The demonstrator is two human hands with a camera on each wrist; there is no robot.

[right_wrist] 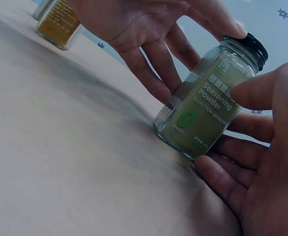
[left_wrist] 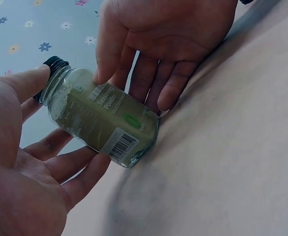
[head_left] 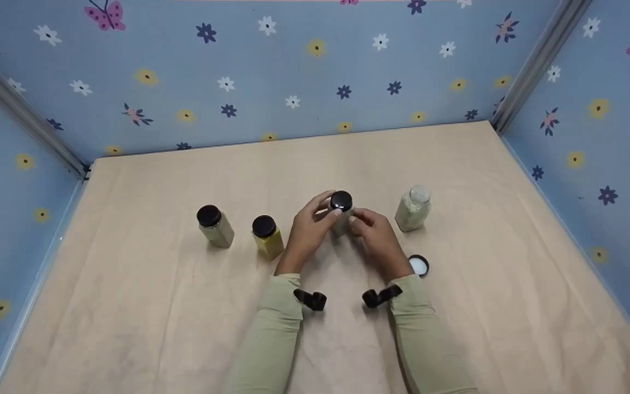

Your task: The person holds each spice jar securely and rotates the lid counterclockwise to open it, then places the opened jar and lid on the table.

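Note:
A glass seasoning powder jar (head_left: 342,224) with a black cap stands on the table between both hands. My left hand (head_left: 308,229) holds it near the top, its thumb against the black cap (left_wrist: 49,73). Around the body from the other side, my right hand (head_left: 379,235) pinches the glass with thumb and fingers. Greenish powder and a "Seasoning Powder" label (right_wrist: 215,96) show through the glass in the right wrist view. A barcode (left_wrist: 120,145) faces the left wrist camera. The jar looks upright in the head view.
To the right stands an uncapped jar (head_left: 413,210) of pale contents. A black lid (head_left: 426,266), white inside upward, lies by my right wrist. On the left are a capped yellow jar (head_left: 269,241) and a capped greenish jar (head_left: 219,232). Patterned walls (head_left: 293,65) enclose the cloth-covered table (head_left: 129,306).

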